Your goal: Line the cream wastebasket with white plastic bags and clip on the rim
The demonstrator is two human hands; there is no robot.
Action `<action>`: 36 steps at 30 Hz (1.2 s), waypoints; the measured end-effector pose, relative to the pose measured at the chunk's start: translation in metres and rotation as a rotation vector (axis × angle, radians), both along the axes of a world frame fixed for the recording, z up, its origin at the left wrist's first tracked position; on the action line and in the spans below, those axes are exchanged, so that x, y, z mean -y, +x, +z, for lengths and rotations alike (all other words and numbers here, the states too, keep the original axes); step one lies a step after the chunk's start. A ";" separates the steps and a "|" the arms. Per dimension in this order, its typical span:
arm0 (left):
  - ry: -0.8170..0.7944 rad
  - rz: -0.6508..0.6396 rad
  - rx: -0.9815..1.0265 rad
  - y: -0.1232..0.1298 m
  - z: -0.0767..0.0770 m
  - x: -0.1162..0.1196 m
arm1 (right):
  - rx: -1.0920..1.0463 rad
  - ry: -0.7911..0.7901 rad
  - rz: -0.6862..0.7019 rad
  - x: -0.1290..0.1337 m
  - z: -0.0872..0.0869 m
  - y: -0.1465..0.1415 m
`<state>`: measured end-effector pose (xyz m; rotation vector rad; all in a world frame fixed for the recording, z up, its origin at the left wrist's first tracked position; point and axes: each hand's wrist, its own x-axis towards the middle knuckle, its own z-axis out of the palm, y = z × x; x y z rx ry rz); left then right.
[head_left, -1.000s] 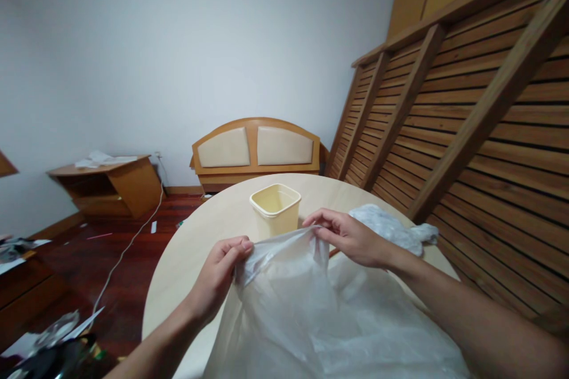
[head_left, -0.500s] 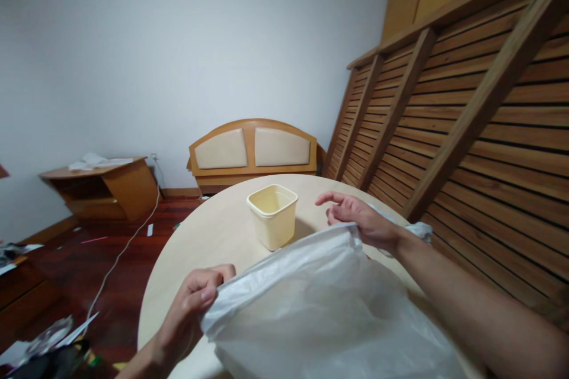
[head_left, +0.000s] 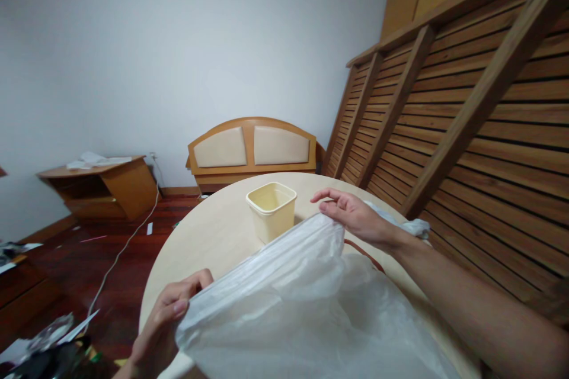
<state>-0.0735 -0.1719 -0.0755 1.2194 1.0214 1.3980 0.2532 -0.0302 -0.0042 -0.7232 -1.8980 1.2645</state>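
A thin white plastic bag (head_left: pixel 284 314) is stretched out across the front of the round table (head_left: pixel 208 225). Its left rim corner is pinched between the thumb and fingers of my left hand (head_left: pixel 173 305). My right hand (head_left: pixel 353 213) grips the far right part of the same rim, with the index finger stretched forward. Just beyond the taut rim stands a pale yellow square bin (head_left: pixel 272 213), upright with its open top showing; the bag hides its lower right part. Behind my right wrist lies another crumpled, pale plastic bag (head_left: pixel 415 228).
A reddish-brown curved strip (head_left: pixel 367 254) shows beside the bag near my right forearm. Wooden slatted panels (head_left: pixel 444 130) lean along the right side. A headboard (head_left: pixel 251 151) stands behind the table. On the left are a low cabinet (head_left: pixel 133 189) and a white cable (head_left: pixel 122 251) on the floor.
My left hand has moved left and slightly down, drawing the rim along. The right hand has shifted a little left and now pinches the rim, which is tighter.
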 end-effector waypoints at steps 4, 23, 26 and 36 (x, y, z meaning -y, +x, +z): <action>0.037 0.219 -0.196 -0.014 -0.015 -0.018 | 0.175 0.266 -0.321 0.008 -0.006 -0.011; 0.346 -0.494 -1.530 0.057 -0.036 -0.055 | 0.808 0.349 -0.055 0.103 -0.123 -0.028; 0.250 -0.353 -1.561 0.059 -0.041 -0.061 | 0.850 0.375 -0.158 0.096 -0.115 -0.019; 0.121 -0.106 -0.379 0.071 -0.011 -0.051 | 0.426 0.219 -0.266 0.063 -0.090 -0.032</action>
